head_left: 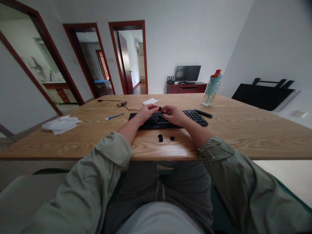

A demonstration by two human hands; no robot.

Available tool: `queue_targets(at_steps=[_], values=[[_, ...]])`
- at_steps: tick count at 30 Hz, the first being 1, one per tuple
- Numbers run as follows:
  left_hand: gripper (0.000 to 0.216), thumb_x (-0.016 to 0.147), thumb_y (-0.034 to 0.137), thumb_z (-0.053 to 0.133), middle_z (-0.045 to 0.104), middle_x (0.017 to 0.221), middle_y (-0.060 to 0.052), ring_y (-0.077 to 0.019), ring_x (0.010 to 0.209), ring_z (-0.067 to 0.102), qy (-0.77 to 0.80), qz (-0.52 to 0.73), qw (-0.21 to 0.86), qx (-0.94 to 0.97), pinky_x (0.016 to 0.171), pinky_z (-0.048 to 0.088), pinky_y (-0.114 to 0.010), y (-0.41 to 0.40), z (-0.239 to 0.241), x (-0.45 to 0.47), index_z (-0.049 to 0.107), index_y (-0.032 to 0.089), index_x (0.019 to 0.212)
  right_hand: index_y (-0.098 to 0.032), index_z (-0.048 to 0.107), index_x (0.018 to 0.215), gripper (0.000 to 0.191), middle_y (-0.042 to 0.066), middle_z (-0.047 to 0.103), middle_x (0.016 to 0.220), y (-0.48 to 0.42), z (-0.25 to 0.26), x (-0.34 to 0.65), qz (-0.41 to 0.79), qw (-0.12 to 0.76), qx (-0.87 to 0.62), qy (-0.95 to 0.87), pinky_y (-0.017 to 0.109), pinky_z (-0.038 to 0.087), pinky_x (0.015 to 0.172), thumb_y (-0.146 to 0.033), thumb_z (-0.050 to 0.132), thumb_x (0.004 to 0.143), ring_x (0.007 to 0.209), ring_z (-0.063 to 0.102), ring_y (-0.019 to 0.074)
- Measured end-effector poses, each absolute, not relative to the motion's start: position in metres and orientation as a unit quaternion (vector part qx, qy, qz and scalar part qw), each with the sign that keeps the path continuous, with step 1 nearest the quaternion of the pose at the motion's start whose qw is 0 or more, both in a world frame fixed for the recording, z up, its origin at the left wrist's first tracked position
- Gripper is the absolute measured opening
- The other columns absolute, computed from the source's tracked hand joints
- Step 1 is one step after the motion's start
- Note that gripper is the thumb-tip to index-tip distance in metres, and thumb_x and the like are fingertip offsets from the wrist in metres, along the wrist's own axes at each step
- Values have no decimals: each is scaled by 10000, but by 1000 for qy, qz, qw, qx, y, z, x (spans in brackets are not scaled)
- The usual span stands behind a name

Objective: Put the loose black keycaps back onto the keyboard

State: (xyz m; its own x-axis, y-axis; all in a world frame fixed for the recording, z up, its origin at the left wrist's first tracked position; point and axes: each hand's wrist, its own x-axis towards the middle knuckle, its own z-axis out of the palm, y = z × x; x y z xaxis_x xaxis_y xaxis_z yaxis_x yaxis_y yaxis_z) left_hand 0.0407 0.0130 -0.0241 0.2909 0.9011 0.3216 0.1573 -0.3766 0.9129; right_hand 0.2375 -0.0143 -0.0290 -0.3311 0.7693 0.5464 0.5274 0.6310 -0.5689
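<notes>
Grey-green sleeves [80, 188], the right cuff [215, 149] gathered in ruches, the left cuff [114, 148] wide and smoother; dark grey trousers [138, 183] with paler drawstring [157, 191]; light grey top [161, 221].

Forearms [195, 131] angled inward, left hand [147, 112] near right hand [175, 115], fingers [154, 107] curled
</notes>
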Motion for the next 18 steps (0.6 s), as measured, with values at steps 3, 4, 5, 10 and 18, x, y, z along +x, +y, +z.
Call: queue_targets(at_steps=[3, 4, 5, 10, 18], values=[[343, 742, 362, 722, 698, 905, -67, -113, 758, 583, 363, 453, 405, 706, 699, 442, -231, 9, -21, 42, 661, 100, 955, -153, 680, 959, 214, 25, 647, 815, -14, -29, 238, 145, 413, -409, -801, 263, 415, 685, -232, 612, 773, 715, 559, 139], [340, 738, 359, 729, 701, 903, -72, -115, 757, 587, 359, 452, 396, 714, 714, 449, -236, 9, -21, 42, 661, 94, 938, -153, 680, 958, 213, 24, 648, 816, -14, -29, 239, 144, 412, -411, -801, 263, 415, 688, -233, 611, 773, 716, 558, 139], [337, 737, 360, 731, 703, 892, -75, -118, 748, 590, 362, 447, 379, 725, 715, 452, -241, 8, -20, 41, 663, 89, 926, -153, 680, 955, 211, 24, 648, 815, -14, -29, 239, 141, 410, -415, -800, 263, 413, 688, -235, 610, 773, 716, 556, 139], [257, 780, 324, 680, 716, 854, -53, -145, 721, 591, 395, 338, 164, 838, 699, 448, -267, 7, -20, 40, 739, 131, 939, -141, 675, 957, 227, 22, 636, 777, -9, -27, 245, 133, 401, -456, -783, 258, 397, 646, -258, 613, 773, 680, 540, 136], [280, 843, 357, 597, 743, 961, -44, -208, 890, 646, 398, 186, -5, 898, 827, 470, -297, 9, -22, 45, 783, 247, 1020, -138, 675, 964, 234, 21, 628, 763, -4, -29, 251, 133, 408, -463, -775, 251, 392, 618, -256, 621, 768, 662, 535, 132]])
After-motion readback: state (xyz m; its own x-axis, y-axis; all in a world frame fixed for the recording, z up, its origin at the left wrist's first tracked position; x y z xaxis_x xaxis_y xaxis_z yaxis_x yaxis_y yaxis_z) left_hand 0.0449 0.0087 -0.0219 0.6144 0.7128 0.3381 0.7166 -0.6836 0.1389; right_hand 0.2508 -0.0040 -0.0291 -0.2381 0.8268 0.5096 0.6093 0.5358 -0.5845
